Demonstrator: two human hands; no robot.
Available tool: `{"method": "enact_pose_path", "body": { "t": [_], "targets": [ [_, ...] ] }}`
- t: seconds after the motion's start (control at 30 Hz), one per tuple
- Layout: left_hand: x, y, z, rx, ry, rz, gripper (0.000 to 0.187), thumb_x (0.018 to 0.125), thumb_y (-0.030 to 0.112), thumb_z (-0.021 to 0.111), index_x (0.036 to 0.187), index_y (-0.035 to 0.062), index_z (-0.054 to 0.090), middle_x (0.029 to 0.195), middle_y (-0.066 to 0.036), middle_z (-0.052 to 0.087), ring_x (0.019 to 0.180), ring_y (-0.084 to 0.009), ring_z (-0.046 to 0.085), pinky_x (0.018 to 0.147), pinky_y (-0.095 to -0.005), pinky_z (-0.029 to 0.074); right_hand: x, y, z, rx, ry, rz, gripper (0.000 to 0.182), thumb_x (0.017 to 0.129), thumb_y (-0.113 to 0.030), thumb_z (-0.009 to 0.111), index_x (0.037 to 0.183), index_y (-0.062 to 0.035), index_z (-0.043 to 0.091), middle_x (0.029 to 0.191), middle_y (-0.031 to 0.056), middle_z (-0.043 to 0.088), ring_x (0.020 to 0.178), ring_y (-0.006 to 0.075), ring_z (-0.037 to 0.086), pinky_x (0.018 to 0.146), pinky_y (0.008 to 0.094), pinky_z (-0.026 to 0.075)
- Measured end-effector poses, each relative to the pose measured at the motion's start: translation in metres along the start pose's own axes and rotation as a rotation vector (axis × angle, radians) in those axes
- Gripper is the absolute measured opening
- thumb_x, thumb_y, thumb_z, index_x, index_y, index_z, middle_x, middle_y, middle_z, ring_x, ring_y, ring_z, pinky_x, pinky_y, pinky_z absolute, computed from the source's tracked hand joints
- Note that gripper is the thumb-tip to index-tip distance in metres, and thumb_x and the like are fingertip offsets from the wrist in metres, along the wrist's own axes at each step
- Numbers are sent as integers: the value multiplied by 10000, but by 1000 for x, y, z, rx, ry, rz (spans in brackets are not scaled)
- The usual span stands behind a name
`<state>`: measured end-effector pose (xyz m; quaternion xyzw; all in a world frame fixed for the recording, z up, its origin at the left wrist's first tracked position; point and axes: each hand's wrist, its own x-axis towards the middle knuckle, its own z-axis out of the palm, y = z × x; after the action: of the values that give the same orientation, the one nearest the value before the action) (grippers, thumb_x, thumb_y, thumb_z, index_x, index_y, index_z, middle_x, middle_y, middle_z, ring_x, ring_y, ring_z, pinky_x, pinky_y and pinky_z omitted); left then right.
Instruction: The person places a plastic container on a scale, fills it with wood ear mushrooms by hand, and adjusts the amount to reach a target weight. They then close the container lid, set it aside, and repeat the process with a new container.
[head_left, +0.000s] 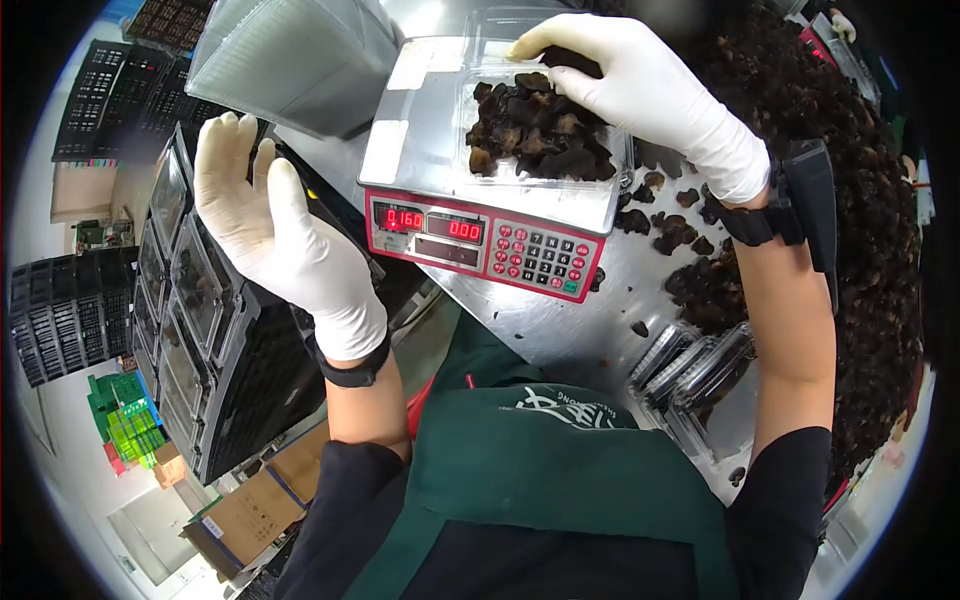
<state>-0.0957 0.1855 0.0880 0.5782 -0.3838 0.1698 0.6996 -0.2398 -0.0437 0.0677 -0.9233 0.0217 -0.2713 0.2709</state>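
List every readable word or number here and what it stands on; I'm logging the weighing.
"0.160": left red display of the scale.
"0.00": the scale's right display.
Lower display: blank or unreadable.
Keypad digits: too small.
White print on the green apron: cut off, unreadable.

A stack of empty clear lids [300, 60] stands at the far left of the steel bench [560, 330]; a large heap of dark dried fungus [860, 200] covers the right side of the bench; some packed clear boxes [695, 370] lie on edge near the front; black crates [65, 310] and cardboard boxes [250, 510] are on the floor at the left.
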Motion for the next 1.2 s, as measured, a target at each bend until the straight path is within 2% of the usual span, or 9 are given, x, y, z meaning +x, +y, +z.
{"method": "enact_pose_path", "body": {
  "t": [0.07, 0.2, 0.63, 0.83, 0.87, 1.0, 1.1, 1.13, 1.2],
  "targets": [
    [2, -3, 1, -24, -28, -40, 487, 892, -74, 517, 1372, -16, 461, 1359, -150, 537, 1242, -230, 530, 1051, -360, 411, 3, -5, 4, -4, -64, -84, 271, 866, -81, 560, 1119, -93, 655, 987, 155, 682, 899, 336, 656, 824, 400, 525],
    [2, -8, 6, 20, -98, -115, 487, 884, -52, 532, 1365, 3, 482, 1356, -133, 543, 1245, -227, 523, 1054, -367, 401, -7, -14, 4, -123, -341, 14, 527, 778, 78, 496, 1269, -97, 578, 1381, 128, 538, 1199, 321, 569, 1032, 397, 470],
    [1, -23, 28, 142, -354, -157, 418, 912, 4, 569, 1329, 7, 537, 1338, -122, 573, 1220, -210, 548, 1041, -364, 414, -5, -23, -24, 87, -411, 125, 782, 657, 117, 433, 1400, -117, 502, 1424, 153, 514, 1259, 310, 542, 1112, 375, 398],
    [15, -34, 40, 220, -432, -139, 416, 886, 10, 572, 1292, 101, 585, 1267, -102, 590, 1177, -220, 569, 1011, -368, 461, -5, -10, -41, 305, -353, 104, 787, 669, 114, 406, 1437, -55, 443, 1403, 156, 530, 1317, 256, 497, 1155, 368, 338],
    [18, -35, 42, 225, -443, -126, 414, 885, 11, 575, 1288, 104, 589, 1259, -99, 592, 1174, -221, 570, 1009, -366, 463, -7, -2, -36, 392, -271, 65, 672, 737, 97, 439, 1396, -28, 488, 1339, 132, 581, 1264, 215, 546, 1091, 348, 413],
    [24, -42, 49, 215, -475, -105, 400, 884, 16, 578, 1274, 102, 596, 1239, -92, 595, 1162, -217, 575, 998, -363, 465, -18, 14, -20, 688, -47, 582, 366, 919, -38, 532, 1280, 3, 576, 1180, 101, 665, 1090, 153, 643, 910, 278, 518],
    [27, -44, 53, 239, -514, -84, 396, 893, 36, 580, 1283, 102, 597, 1252, -100, 595, 1163, -214, 576, 1001, -356, 456, -23, 16, -18, 1046, 118, 747, 329, 974, -85, 526, 1289, -2, 573, 1153, 93, 672, 970, 107, 644, 872, 250, 529],
    [26, -43, 53, 253, -526, -100, 397, 902, 56, 581, 1296, 102, 595, 1271, -108, 595, 1167, -211, 576, 1012, -349, 444, -23, 19, -15, 1007, 150, 702, 317, 1003, -99, 499, 1295, 4, 569, 1088, 69, 680, 783, 54, 581, 735, 192, 512],
    [26, -42, 53, 269, -540, -110, 397, 912, 76, 583, 1308, 99, 596, 1286, -117, 599, 1169, -204, 577, 1018, -341, 436, -25, 24, -23, 1004, 140, 644, 313, 1010, -91, 478, 1291, 8, 575, 1046, 57, 680, 713, 36, 522, 653, 167, 459]
  ]
}}
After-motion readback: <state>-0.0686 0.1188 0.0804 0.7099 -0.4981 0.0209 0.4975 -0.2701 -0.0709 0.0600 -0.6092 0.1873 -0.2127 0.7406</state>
